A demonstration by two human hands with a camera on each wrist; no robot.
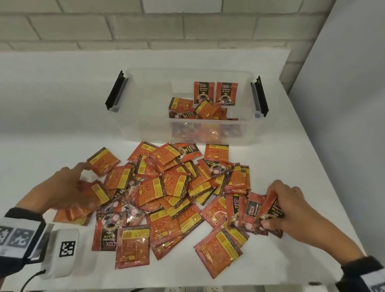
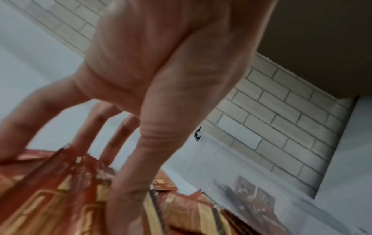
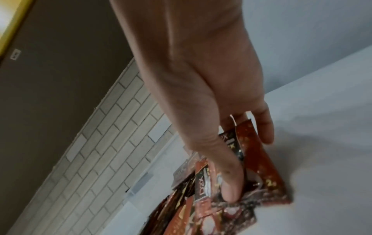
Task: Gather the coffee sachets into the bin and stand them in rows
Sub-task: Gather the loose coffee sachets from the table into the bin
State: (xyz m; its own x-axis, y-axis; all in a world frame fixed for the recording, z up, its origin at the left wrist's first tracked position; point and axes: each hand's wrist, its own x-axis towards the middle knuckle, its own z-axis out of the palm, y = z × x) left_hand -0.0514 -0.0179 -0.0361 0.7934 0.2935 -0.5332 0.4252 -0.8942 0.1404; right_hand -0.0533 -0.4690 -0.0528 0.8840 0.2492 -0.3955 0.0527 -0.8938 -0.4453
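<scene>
Sachets [image 1: 174,193] lay heaped between hands, near bin [image 1: 140,123] (few already inside). Right hand [image 1: 287,207] pinched small bunch; left hand [image 1: 72,188] spread, blurred. Likely light, slippery, floppy: pinch edges.

One bin [image 1: 140,123], two hands, perhaps sixty sachets [image 1: 170,187]
</scene>
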